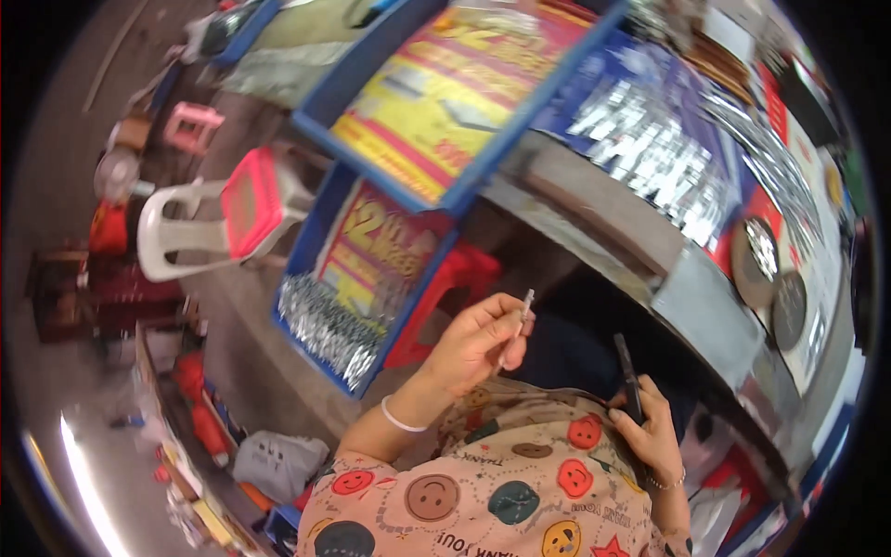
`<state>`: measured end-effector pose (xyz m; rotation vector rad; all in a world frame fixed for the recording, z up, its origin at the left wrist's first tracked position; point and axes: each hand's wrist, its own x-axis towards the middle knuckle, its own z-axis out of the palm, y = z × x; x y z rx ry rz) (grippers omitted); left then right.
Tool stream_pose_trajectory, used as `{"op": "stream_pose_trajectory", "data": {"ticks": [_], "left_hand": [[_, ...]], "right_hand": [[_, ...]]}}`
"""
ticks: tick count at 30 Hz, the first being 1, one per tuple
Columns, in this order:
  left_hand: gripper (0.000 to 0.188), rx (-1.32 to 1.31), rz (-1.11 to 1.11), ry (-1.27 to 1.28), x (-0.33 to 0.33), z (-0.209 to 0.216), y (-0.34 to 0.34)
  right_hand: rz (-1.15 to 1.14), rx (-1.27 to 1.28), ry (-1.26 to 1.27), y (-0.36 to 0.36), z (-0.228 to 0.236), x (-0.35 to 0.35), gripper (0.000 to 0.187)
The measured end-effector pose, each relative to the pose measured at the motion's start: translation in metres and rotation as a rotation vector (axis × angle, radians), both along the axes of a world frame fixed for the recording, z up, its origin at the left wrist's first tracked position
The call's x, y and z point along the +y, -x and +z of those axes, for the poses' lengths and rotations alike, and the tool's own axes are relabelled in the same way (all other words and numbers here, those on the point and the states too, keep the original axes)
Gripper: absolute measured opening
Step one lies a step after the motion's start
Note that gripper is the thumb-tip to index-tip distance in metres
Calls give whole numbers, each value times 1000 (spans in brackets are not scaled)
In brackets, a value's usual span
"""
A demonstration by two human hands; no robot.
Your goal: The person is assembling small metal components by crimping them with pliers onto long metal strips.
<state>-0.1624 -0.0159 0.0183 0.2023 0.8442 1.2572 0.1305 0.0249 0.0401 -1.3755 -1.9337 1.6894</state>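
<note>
My left hand, a white band at its wrist, is raised before my body. Thumb and fingers pinch a small, slim, shiny metal piece; its exact kind is too small to tell. Lower and to the right, my right hand is closed around a slim black bar-like tool pointing up and away from me. The hands are apart, and the tool does not touch the metal piece. Left of my left hand, a blue tray holds a heap of shiny metal pieces on a printed sheet.
Another blue tray, lined with yellow-and-red sheets, sits above the first. A workbench edge curves along the right, with many shiny metal pieces and round discs on it. A red stool and white chair stand left.
</note>
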Motion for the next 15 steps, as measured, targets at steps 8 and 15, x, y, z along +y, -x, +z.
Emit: {"op": "stream_pose_trajectory", "data": {"ticks": [8,15], "left_hand": [[13,1166,628,193,-88,12,150],[12,1597,204,197,-65,-49,194]], "right_hand": [[92,12,0,27,-6,7,27],[243,9,-80,46,6,7,26]]}}
